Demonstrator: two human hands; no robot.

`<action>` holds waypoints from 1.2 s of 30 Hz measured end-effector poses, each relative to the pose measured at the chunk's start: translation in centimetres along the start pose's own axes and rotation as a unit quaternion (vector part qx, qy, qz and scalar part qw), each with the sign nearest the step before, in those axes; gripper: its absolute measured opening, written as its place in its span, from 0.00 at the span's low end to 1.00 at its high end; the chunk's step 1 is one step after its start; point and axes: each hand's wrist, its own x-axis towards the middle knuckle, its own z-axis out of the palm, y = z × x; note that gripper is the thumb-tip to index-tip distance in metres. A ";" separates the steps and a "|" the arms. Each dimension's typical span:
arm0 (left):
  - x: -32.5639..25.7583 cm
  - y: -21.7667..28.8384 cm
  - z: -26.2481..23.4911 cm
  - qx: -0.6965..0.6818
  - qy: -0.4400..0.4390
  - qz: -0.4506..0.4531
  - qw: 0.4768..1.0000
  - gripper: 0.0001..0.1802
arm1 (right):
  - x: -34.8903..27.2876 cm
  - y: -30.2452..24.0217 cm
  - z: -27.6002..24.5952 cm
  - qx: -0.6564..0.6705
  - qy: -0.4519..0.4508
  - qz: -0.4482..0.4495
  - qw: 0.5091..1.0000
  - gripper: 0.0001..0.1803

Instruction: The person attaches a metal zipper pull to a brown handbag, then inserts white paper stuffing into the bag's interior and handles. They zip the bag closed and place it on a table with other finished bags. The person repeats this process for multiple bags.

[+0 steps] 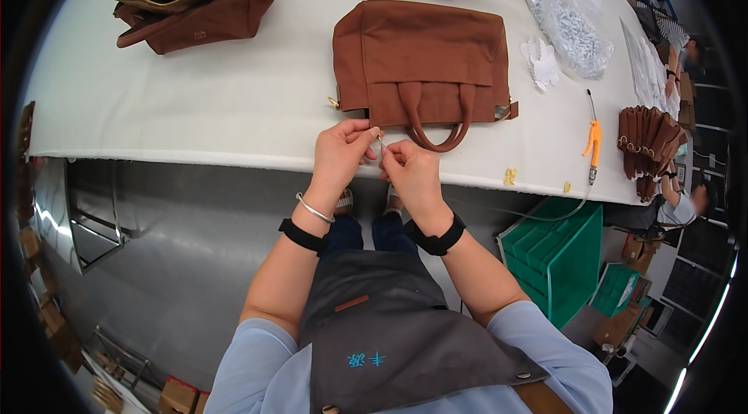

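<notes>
A brown handbag (pixel 432 44) lies flat on the table in front of me, its two handles toward me. At its near left corner, my left hand (pixel 340 155) pinches a small gold-coloured metal piece (pixel 379 137) between thumb and fingertips. Close beside it, my right hand (pixel 413 179) is also closed in a pinch, just below the bag's edge. What its fingertips hold is too small to make out. Both hands are over the table's front edge, left of the handles.
Other brown bags (pixel 206 13) stand at the far left and far middle. To the right are a clear plastic bag of small parts (pixel 580 40), an orange air gun (pixel 594 145) with a hose, small yellow pieces (pixel 509 176) and stacked brown parts (pixel 650 141). A green crate (pixel 557 250) stands below.
</notes>
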 end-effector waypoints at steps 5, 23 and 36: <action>0.0 -0.1 0.0 -0.002 -0.001 0.004 1.000 0.14 | -0.2 0.1 -0.2 -0.020 -0.004 -0.019 1.000 0.08; 0.4 -0.5 -0.3 0.007 -0.008 0.001 1.000 0.11 | -0.2 0.5 -0.3 -0.008 -0.008 0.007 1.000 0.08; 0.3 -0.2 -0.3 0.005 -0.010 -0.003 1.000 0.12 | 0.1 -0.3 0.1 -0.013 -0.008 -0.002 1.000 0.07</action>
